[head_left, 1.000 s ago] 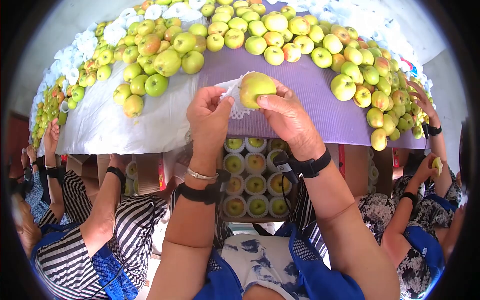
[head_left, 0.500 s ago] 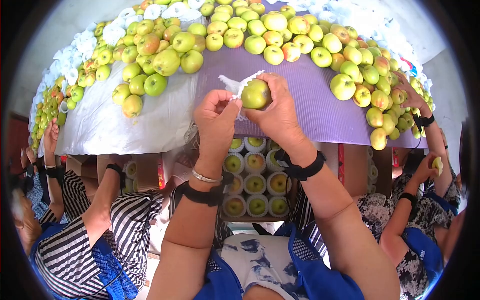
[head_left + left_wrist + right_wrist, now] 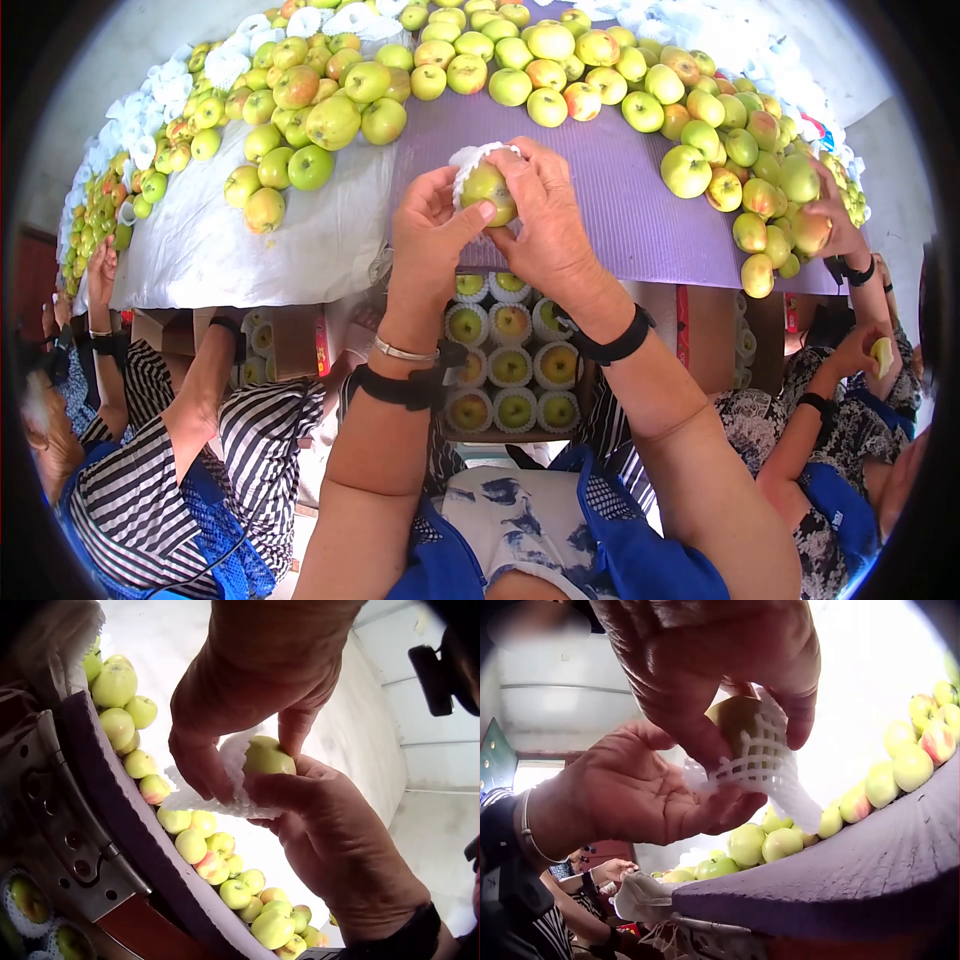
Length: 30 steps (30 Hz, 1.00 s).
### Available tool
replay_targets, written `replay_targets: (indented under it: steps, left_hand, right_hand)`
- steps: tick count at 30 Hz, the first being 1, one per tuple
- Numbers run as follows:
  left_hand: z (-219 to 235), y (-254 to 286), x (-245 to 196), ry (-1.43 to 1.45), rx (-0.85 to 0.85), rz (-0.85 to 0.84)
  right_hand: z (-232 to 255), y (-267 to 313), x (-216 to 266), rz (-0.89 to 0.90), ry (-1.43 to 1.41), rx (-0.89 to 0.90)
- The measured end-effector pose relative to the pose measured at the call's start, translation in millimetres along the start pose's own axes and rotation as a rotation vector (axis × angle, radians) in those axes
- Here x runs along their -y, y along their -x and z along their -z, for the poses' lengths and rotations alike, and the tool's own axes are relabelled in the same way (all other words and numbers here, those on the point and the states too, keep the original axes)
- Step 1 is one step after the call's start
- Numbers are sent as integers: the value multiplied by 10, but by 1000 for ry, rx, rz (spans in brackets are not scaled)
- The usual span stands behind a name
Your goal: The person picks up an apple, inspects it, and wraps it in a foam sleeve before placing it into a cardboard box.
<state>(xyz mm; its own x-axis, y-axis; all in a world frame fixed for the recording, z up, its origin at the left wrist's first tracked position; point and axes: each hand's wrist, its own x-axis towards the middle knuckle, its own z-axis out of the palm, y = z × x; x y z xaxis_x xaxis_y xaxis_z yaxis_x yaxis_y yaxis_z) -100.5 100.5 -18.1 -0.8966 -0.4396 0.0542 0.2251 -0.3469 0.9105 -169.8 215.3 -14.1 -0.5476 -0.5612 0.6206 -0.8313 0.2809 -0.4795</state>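
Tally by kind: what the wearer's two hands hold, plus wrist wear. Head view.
apple: 1
white foam net: 1
black wrist strap: 2
silver bracelet: 1
Total: 5

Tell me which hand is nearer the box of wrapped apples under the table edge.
Left, narrowly. The left hand grips the apple and its foam net directly above the box; the right hand grips them slightly higher.

Two bare hands hold one yellow-green apple (image 3: 488, 187) in one white foam net sleeve (image 3: 466, 160); eleven netted apples (image 3: 511, 366) show in the box below.
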Motion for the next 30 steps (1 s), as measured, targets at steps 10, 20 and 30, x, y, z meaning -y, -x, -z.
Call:
replay_targets:
  steps: [10,20,30]
  left_hand:
    - [22,-36,-76,231,-69,26]
    - [-1,-32,7,172,-132,-30]
    - [1,5,45,-40,-7,-98]
  right_hand:
    - [-14,-44,-27,-446,-757,-72]
    - [-37,39,-91,-634,-932,44]
    - [55,-31,-116,-379,-754,158]
